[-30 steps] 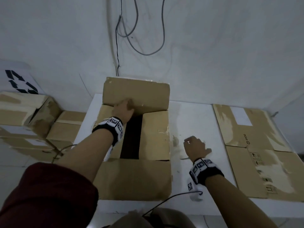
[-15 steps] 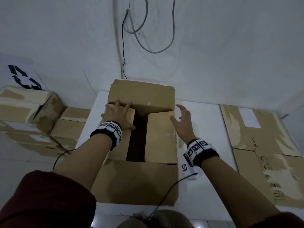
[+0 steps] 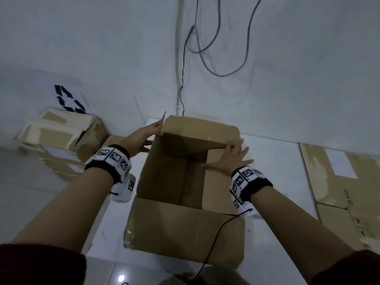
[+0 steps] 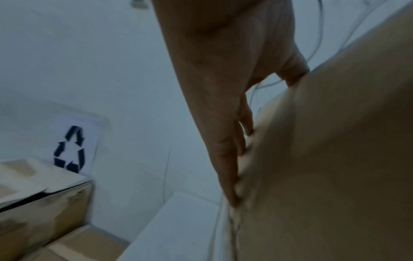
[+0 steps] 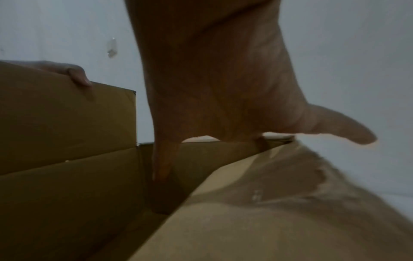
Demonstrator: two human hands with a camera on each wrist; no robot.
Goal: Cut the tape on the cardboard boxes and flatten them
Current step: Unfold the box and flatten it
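On table, centre: open cardboard box stands upright on the white table, its far wall close to the wall of the room.
Change, flaps: half a second ago both side flaps lay folded in over the opening with a dark slot between them; now the left flap is stood up, the right one lifted partway, and the inside of the box shows.
Change, left hand: was flat on top of the left flap; now the left hand is outside the box's left wall, fingers straight against the cardboard, thumb hooked over the flap edge, so it holds that flap.
Change, right hand: was hovering beside the right flap; now the right hand lies spread on that flap, fingers straight, thumb out, nothing clasped.
Near flap: hangs open toward the person, over the table's near edge.
Right of box: flattened cardboard lying on the table.
Left of box: stacked boxes lower than the table.
Room: pale wall with loose grey cables above the box.
Writing: recycling sign on a white sheet behind the stack; small print on the flattened cardboard, blurred, perhaps "PICO".
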